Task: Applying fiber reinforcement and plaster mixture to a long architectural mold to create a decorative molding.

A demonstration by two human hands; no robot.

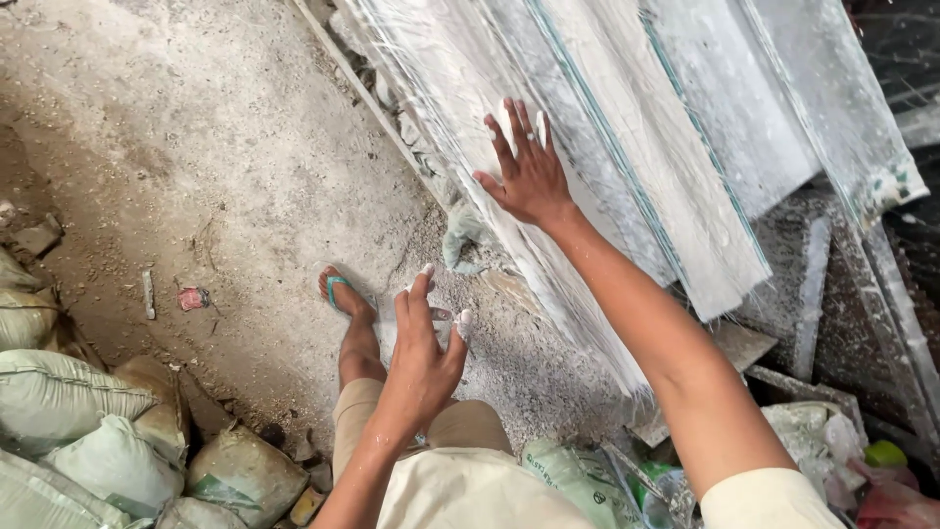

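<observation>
Two hands, right [529, 171] on slab [627, 147] (left [423, 358] apart)

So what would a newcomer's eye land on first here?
Probably the white, fibre-coated slabs leaning across the upper right, with the right hand pressed flat on one. Below, the left hand hangs open above a foot in a teal sandal on the dusty floor. Filled sacks pile up bottom left.

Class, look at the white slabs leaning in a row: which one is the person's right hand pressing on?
The nearest, frontmost slab: the right hand lies flat on it; the others stand behind, untouched.
</observation>
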